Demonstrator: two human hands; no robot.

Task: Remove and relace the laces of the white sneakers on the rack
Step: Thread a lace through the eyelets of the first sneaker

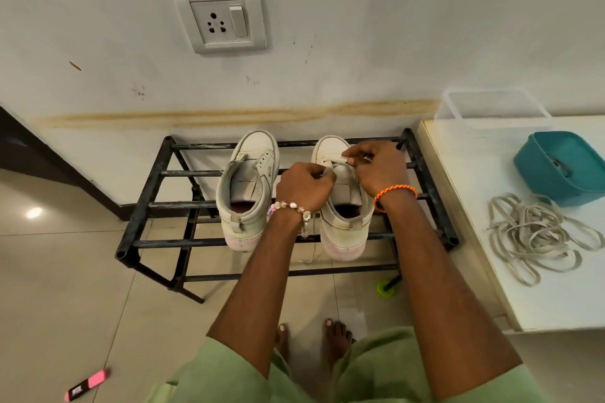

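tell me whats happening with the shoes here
A person is working on the right sneaker on the black rack. The left hand and right hand each pinch its lace near the toe eyelets. The left sneaker looks laceless; a loose lace pile lies on the white table.

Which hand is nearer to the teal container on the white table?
Right. The right hand works over the right sneaker, closer to the teal container; the left hand is farther.

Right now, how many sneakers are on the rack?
2. The left sneaker stands unlaced on the rack's top bars. The right sneaker stands beside it, under the left hand and right hand, which pinch its lace. The lower tier is partly hidden.
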